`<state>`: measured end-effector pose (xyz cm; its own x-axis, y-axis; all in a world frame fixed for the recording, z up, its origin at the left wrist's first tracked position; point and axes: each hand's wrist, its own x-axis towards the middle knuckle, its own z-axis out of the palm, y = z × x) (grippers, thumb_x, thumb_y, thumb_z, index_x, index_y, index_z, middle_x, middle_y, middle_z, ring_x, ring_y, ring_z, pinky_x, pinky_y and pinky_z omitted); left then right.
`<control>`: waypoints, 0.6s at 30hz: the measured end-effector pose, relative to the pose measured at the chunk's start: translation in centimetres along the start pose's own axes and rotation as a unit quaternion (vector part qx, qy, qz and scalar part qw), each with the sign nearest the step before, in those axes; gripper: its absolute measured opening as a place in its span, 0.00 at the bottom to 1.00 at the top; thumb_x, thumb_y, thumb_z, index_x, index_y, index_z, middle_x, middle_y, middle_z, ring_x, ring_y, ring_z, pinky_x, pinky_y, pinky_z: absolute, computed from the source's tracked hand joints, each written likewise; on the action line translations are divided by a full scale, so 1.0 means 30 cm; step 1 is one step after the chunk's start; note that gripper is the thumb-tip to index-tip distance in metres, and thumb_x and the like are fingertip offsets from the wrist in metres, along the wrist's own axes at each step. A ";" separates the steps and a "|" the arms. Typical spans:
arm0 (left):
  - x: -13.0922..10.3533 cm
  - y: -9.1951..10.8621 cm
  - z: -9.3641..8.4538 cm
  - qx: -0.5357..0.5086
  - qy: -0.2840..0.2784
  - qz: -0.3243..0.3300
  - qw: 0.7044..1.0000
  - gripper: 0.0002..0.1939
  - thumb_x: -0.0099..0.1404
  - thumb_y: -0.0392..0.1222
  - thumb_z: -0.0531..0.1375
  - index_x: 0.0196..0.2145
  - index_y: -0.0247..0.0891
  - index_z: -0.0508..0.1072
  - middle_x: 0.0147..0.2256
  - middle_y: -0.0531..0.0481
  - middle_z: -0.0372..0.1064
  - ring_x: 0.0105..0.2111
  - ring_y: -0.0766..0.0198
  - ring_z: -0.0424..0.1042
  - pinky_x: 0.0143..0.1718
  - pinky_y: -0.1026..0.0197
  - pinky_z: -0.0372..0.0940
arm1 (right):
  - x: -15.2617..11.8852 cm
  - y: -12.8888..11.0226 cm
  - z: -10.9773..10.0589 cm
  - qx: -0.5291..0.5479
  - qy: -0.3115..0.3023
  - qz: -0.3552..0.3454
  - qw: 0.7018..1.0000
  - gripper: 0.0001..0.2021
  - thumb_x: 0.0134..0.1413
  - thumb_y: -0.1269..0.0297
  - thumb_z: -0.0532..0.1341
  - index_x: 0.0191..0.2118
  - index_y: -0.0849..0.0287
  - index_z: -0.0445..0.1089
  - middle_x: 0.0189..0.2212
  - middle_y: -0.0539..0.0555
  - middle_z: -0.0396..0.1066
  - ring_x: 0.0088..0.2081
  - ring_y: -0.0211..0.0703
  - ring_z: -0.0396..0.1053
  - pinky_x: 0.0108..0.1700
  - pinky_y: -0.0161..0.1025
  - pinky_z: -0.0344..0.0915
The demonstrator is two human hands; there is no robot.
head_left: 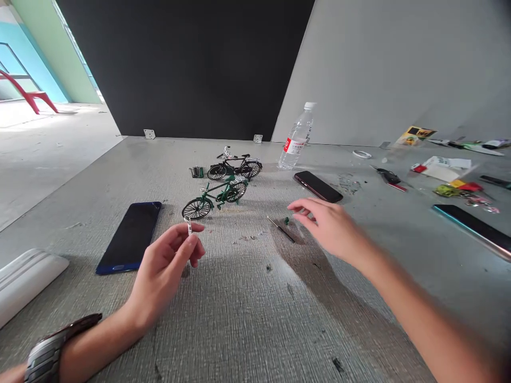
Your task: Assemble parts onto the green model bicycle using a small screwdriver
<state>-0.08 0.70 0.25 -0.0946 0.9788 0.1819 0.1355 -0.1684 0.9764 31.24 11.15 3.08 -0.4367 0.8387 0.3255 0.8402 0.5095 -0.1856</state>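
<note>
My left hand [171, 258] pinches a small silvery part [189, 226] upright between thumb and fingers; its exact kind is too small to make out. Just beyond it stands a green model bicycle [219, 196] without visible handlebars. My right hand [321, 221] hovers with thumb and fingers apart and nothing visible between them. Below its fingertips lie a tiny green piece [286, 220] and a thin screwdriver [281, 230] with a dark handle. Several tiny metal bits [249, 237] are scattered between the hands. A black model bicycle [239, 167] with silver handlebars stands farther back.
A blue phone [131, 234] lies at left, near a white rounded object [30, 282]. A dark phone [318, 186] and a water bottle [296, 138] are behind my right hand. Keys [388, 175], another phone [475, 229] and packets [445, 169] lie at right. A black panel [183, 69] rises behind.
</note>
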 end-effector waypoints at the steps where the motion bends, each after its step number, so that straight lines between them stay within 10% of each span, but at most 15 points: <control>1: -0.001 0.000 -0.001 0.000 -0.007 -0.003 1.000 0.10 0.72 0.45 0.57 0.45 0.37 0.73 0.26 0.54 0.68 0.26 0.66 0.66 0.28 0.64 0.64 | 0.001 0.007 0.017 0.006 -0.015 -0.013 1.000 0.12 0.64 0.66 0.57 0.47 0.54 0.75 0.45 0.55 0.79 0.38 0.47 0.78 0.39 0.45 0.73; 18: -0.009 -0.013 0.000 -0.033 -0.137 -0.069 0.988 0.18 0.74 0.48 0.54 0.51 0.32 0.74 0.33 0.45 0.77 0.27 0.66 0.70 0.30 0.63 0.69 | 0.009 -0.004 0.098 -0.013 -0.047 -0.065 0.997 0.16 0.67 0.69 0.50 0.46 0.59 0.76 0.41 0.59 0.78 0.42 0.51 0.76 0.46 0.51 0.73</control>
<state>-0.12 0.50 -0.18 0.1639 0.9863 0.0168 0.0751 -0.0294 0.9967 30.08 11.89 0.45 -0.5701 0.7803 0.2572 0.7816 0.6115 -0.1227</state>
